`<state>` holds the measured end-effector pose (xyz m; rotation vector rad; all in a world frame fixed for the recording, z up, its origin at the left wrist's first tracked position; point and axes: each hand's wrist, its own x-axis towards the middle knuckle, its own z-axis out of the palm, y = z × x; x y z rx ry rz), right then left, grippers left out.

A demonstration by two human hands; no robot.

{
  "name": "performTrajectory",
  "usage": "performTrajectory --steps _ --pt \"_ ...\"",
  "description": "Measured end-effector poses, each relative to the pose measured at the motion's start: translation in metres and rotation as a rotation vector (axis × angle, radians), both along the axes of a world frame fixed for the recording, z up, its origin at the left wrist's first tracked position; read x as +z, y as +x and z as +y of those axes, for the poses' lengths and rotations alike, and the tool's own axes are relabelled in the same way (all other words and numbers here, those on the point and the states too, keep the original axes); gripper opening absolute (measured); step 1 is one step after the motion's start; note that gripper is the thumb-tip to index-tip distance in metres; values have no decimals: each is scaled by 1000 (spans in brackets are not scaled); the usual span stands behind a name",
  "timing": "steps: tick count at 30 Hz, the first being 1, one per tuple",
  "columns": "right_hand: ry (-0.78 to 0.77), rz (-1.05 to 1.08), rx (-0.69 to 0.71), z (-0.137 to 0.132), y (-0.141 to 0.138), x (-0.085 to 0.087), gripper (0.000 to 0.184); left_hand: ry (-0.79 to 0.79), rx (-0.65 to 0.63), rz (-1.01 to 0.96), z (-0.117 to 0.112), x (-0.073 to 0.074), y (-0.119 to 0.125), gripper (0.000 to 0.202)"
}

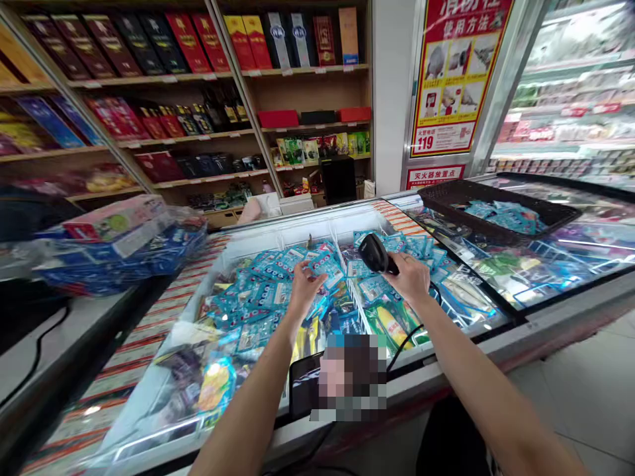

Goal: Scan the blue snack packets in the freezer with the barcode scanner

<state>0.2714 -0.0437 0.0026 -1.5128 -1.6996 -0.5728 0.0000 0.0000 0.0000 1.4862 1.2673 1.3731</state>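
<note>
My right hand (411, 276) is wrapped round the grip of a black barcode scanner (374, 253), whose head points left over the blue packets. A dark cable hangs from it past my wrist. My left hand (306, 291) is over a heap of small blue packets (262, 294), with thumb and fingers apart and no packet plainly between them. More blue packets (374, 287) lie beyond a white wire divider (354, 294), below the scanner. The packets are in a chest freezer (198, 301). A phone-like dark screen (305, 387), partly blurred out, stands at the near edge.
A brown plastic basket (496, 205) holding blue packets rests on the freezer at right. Bagged boxes (129, 231) lie on a surface at left. Shelves (198, 79) of boxed goods line the back wall. A red-yellow poster (451, 79) hangs beside a refrigerated display (570, 106).
</note>
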Motion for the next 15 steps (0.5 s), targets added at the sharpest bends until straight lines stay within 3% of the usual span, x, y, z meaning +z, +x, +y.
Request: performTrajectory --steps 3,7,15 --pt "-25 -33 83 -2 -1 0 31 -3 -52 -25 -5 0 -1 73" --pt "-24 -76 177 -4 -5 0 29 -1 -118 -61 -11 2 -1 54" --pt "-27 -166 259 -6 -10 -2 26 -21 -93 -59 -16 2 -1 44"
